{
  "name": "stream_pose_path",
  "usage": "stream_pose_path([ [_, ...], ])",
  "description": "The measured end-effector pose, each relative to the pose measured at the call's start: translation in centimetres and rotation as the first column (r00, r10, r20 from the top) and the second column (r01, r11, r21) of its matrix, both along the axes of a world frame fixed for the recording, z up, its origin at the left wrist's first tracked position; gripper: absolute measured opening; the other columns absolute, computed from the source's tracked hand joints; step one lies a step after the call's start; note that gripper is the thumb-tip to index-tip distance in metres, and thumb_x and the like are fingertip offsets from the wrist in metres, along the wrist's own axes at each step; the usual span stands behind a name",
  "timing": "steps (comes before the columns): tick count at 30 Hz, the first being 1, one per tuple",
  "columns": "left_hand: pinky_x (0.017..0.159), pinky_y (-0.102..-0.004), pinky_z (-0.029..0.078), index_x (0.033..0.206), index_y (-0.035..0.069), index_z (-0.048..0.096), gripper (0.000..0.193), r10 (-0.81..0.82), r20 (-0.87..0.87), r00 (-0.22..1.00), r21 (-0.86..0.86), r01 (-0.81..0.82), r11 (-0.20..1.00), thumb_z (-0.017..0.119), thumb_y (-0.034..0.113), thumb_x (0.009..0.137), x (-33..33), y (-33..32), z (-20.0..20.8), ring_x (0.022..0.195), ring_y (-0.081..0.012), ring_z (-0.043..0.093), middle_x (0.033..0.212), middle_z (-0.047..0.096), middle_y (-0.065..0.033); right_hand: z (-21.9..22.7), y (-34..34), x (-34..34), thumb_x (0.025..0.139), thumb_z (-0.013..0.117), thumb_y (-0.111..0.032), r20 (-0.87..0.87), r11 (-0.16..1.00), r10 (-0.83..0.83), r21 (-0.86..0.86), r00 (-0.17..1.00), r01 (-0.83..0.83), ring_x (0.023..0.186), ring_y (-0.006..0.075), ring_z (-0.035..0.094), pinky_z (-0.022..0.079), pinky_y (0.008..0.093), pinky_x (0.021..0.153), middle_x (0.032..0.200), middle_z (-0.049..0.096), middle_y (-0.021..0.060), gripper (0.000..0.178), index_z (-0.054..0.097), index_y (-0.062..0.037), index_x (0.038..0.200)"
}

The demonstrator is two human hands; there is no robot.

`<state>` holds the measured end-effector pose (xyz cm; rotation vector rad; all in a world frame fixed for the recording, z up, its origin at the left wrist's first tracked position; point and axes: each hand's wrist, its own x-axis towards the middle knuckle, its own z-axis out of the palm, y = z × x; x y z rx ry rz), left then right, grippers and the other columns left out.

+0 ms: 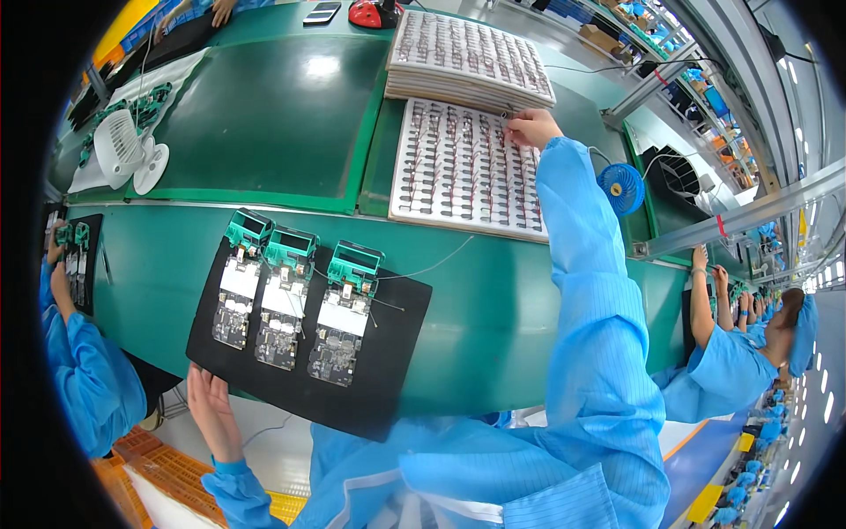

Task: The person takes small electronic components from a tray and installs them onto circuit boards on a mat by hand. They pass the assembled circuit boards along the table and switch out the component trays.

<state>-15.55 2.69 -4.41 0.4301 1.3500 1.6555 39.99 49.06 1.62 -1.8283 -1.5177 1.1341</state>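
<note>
My right hand (531,130) reaches out over a white foam tray (414,204) filled with rows of small dark parts on red wires. Its fingers are pinched at the tray's far right, on what looks like one small wired part (506,115); the grip is partly hidden. Three circuit boards (333,351) with green plastic frames (356,260) lie side by side on a black mat (397,344) in front of me. Thin wires stick out from them. Down at the mat's near left corner is my left hand (211,410), fingers stretched out and holding nothing visible.
Beyond the tray stands a stack of similar trays (471,53). A blue fan (621,189) is right of my right forearm; a white fan (123,145) stands at the far left. Co-workers sit on both sides, one sleeve (88,388) close at left. A metal post (652,93) rises at right.
</note>
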Motion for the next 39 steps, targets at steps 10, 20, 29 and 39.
stream_pose_path([
  [10,0.054,-0.0158,0.044,0.140,0.001,0.045,0.048,-0.205,-0.412,0.888,-0.291,0.085,0.953,0.059,0.017,0.097,-1.8,4.7,3.1,0.073,-0.0030,0.060,0.108,0.066,-0.0044,-0.7,-3.0,-1.8,0.071,0.065,-0.015,0.428,0.873,-0.107,0.472,0.897,-0.121,0.078,0.0280,0.068,0.054,0.0375,0.076,0.080,0.071,0.0127,0.017,0.073,-0.0078,0.084],
  [20,0.060,-0.0185,0.052,0.141,-0.003,0.043,0.053,-0.473,-0.365,0.802,-0.339,0.358,0.870,0.060,0.009,0.092,2.7,3.9,4.5,0.085,-0.0088,0.064,0.114,0.064,-0.0079,-1.7,-4.5,-1.4,0.085,0.066,-0.015,0.243,0.927,-0.125,0.373,0.962,0.026,0.071,0.0117,0.066,0.053,0.0273,0.064,0.077,0.070,0.0056,0.021,0.071,0.0017,0.097],
  [29,0.063,-0.0216,0.053,0.145,-0.002,0.036,0.061,-0.651,-0.218,0.727,-0.268,0.597,0.756,0.061,-0.003,0.089,12.5,2.4,4.1,0.085,-0.0106,0.064,0.123,0.061,-0.0101,3.6,-12.7,-2.2,0.087,0.067,-0.013,-0.283,0.985,-0.061,0.140,0.957,0.104,0.077,0.0123,0.065,0.054,0.0266,0.068,0.087,0.068,0.0053,0.021,0.067,0.0001,0.103],
  [39,0.061,-0.0373,0.050,0.124,0.005,0.061,0.039,-0.368,-0.926,-0.088,-0.351,0.561,0.750,0.064,0.002,0.085,20.9,9.7,9.8,0.074,-0.0306,0.065,0.093,0.065,-0.0147,8.9,-22.9,2.1,0.088,0.065,-0.017,-0.349,0.993,0.112,0.064,0.930,-0.096,0.074,0.0056,0.057,0.048,0.0219,0.066,0.082,0.063,-0.0016,0.013,0.067,-0.0071,0.096],
])
